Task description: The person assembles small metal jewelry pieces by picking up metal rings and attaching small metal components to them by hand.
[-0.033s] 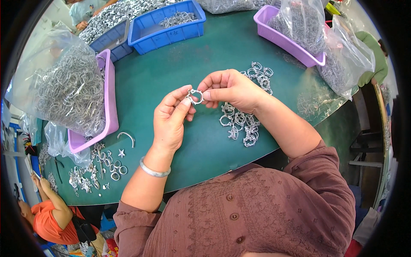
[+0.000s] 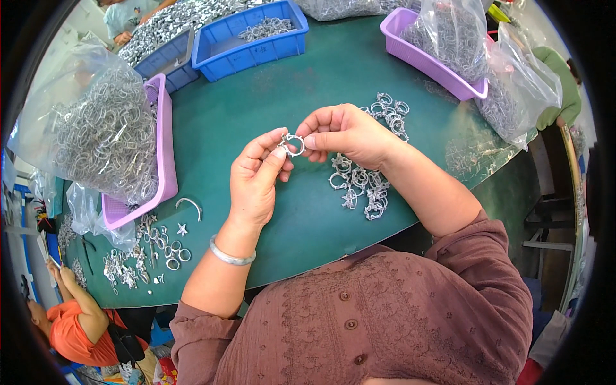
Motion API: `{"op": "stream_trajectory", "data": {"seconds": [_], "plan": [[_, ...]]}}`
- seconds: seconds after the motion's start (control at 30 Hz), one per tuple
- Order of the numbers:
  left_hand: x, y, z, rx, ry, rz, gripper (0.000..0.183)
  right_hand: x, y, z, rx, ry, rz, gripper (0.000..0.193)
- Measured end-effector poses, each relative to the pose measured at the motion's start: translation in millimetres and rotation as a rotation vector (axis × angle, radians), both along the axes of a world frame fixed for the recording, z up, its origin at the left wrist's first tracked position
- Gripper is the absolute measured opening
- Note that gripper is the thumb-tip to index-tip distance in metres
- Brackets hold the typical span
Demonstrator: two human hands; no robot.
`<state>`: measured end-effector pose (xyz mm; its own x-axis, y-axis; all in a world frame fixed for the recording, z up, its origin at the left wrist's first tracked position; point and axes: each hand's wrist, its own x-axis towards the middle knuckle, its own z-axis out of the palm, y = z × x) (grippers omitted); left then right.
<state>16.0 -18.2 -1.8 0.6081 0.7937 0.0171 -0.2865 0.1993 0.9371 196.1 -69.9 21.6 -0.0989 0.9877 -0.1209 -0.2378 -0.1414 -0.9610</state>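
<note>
Over the middle of the green table, a small silvery metal ring with a bumpy decorated edge is pinched between my two hands. The thumb and fingertips of my left hand grip its left side. On its right side, the thumb and forefinger of my right hand close on the band. Under and beside my right wrist lies a loose cluster of similar rings, and more rings lie just beyond it. Left of my left forearm are scattered plain rings, a star-shaped piece and small metal bits.
A purple basket with a bulging bag of rings stands at left. Blue bins are at the back, beside a large metal heap. Another purple basket holds bagged rings at far right. Other people sit around the table.
</note>
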Motion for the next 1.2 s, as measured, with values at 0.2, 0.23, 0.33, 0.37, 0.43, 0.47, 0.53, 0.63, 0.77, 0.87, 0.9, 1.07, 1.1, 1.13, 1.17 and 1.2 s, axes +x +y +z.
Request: {"op": "stream_trajectory", "data": {"seconds": [0.2,0.23,0.33,0.37,0.43,0.47,0.53,0.63,0.77,0.87,0.9,1.07,1.1,1.13,1.17,1.2], "plan": [[0.4,0.2,0.1,-0.025,-0.012,0.004,0.023,-0.3,-0.8,1.6,-0.02,0.029,-0.003,0.018],[0.5,0.2,0.2,-0.025,-0.012,0.004,0.023,-0.4,-0.9,1.7,-0.019,0.029,-0.003,0.018],[0.8,-0.2,0.2,-0.036,-0.014,0.003,0.023,-0.4,-1.0,1.8,-0.024,0.028,-0.002,0.019],[0.8,-0.4,0.1,-0.032,-0.015,0.005,0.023,-0.2,-1.0,1.5,-0.013,0.013,0.004,0.019],[0.7,-0.8,-0.3,-0.027,-0.016,0.006,0.023,0.1,-0.8,1.2,-0.001,-0.001,0.01,0.02],[0.5,-1.0,-0.6,-0.007,-0.004,0.006,0.023,0.0,-0.5,1.0,0.007,-0.007,0.01,0.02],[0.2,-1.3,-0.6,0.012,0.008,0.006,0.024,-0.2,-0.3,0.5,0.015,-0.013,0.01,0.02],[0.9,-1.5,2.1,0.023,0.011,0.013,0.025,0.3,-0.3,-0.9,0.034,-0.03,-0.011,0.02],[-1.0,0.2,4.5,0.005,0.015,0.041,0.02,-2.1,0.1,-1.3,0.093,-0.103,-0.041,0.018],[-2.0,3.2,3.0,-0.016,0.057,0.026,0.016,-0.8,-0.9,-4.4,0.159,-0.219,-0.037,0.016],[-2.4,3.7,2.9,-0.024,0.088,0.005,0.017,-0.6,-0.9,-4.8,0.194,-0.291,-0.008,0.016],[-2.5,4.6,1.9,-0.009,0.211,-0.022,0.019,-5.2,-4.6,-0.5,0.289,-0.461,-0.04,0.014],[-2.7,4.8,1.4,0.001,0.241,-0.03,0.019,-6.3,-5.2,0.0,0.357,-0.504,-0.077,0.014],[-3.1,5.0,0.8,0.001,0.241,-0.029,0.019,-6.6,-5.6,0.4,0.358,-0.504,-0.077,0.014],[-3.7,5.3,0.2,0.004,0.224,-0.04,0.018,-6.9,-5.8,0.9,0.373,-0.528,-0.08,0.014],[-3.7,5.5,-0.2,0.006,0.207,-0.051,0.017,-6.9,-5.9,0.9,0.387,-0.552,-0.085,0.014]]}}
